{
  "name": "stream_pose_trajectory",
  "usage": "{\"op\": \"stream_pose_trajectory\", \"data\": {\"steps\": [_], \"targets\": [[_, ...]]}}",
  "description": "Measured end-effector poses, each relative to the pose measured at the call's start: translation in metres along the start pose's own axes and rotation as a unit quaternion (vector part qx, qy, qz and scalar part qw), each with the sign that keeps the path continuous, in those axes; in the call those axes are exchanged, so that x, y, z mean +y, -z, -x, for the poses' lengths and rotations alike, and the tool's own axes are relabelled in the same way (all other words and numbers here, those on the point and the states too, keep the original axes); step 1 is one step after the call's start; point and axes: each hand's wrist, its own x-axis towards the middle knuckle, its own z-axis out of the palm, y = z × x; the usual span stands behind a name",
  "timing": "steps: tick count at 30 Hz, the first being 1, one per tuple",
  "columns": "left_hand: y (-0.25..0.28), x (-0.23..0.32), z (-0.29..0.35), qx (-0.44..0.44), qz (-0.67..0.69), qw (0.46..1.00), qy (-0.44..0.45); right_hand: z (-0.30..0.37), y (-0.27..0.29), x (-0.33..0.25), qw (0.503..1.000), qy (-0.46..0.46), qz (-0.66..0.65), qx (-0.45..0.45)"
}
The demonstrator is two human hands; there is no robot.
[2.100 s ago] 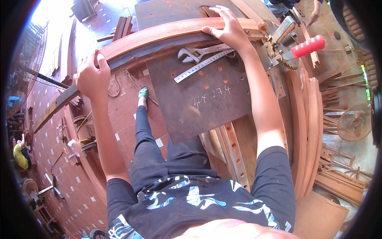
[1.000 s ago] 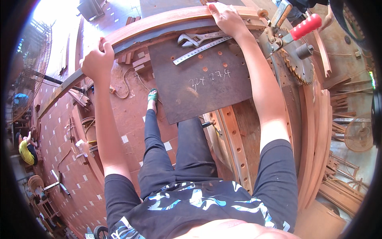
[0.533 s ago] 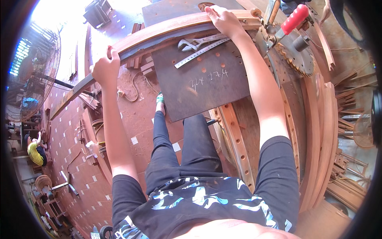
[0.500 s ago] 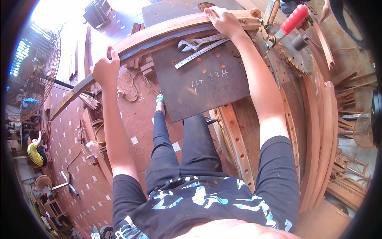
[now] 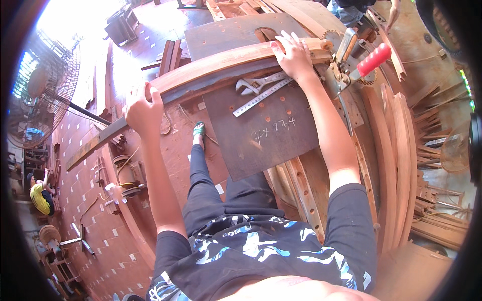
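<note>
A long, curved, reddish wooden strip point(image 5: 216, 64) lies along a dark template point(image 5: 221, 76) across the far side of a machine table point(image 5: 286, 131). My left hand point(image 5: 143, 108) is closed around the left part of the strip and template, its fingertips partly hidden. Over the strip's right part rests my right hand point(image 5: 295, 57), fingers stretched out and a little apart. Just right of it stands a toggle clamp with a red handle point(image 5: 374, 60). An adjustable wrench point(image 5: 248, 86) and a steel ruler point(image 5: 262, 98) lie on the table between my arms.
A toothed saw blade point(image 5: 369, 78) is partly visible behind the clamp. Curved wooden pieces point(image 5: 399, 165) stand along the right. A large fan point(image 5: 42, 95) is at the left, with a person in yellow point(image 5: 41, 195) low beyond it. Another person's hand point(image 5: 394, 15) shows at the upper right.
The strip, table and both hands sit lower in the picture, and more shows beyond them. My right hand's fingers have straightened from a curled hold over the strip.
</note>
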Motion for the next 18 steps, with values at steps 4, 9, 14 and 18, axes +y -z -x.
{"op": "stream_pose_trajectory", "data": {"steps": [4,9,14,18], "targets": [[0.003,0.005,0.000,-0.010,0.009,1.000,-0.007,-0.001,-0.003,0.007,0.999,0.016,0.022,-0.022],[0.008,0.004,0.000,-0.016,-0.007,0.999,-0.027,0.001,0.002,0.004,0.999,0.037,0.007,-0.027],[0.015,0.009,0.000,-0.045,-0.025,0.998,-0.034,0.001,0.012,0.006,0.997,0.054,-0.023,-0.044],[0.014,0.007,0.004,-0.049,-0.050,0.997,-0.028,0.000,0.022,0.001,0.995,0.058,-0.012,-0.075]]}}
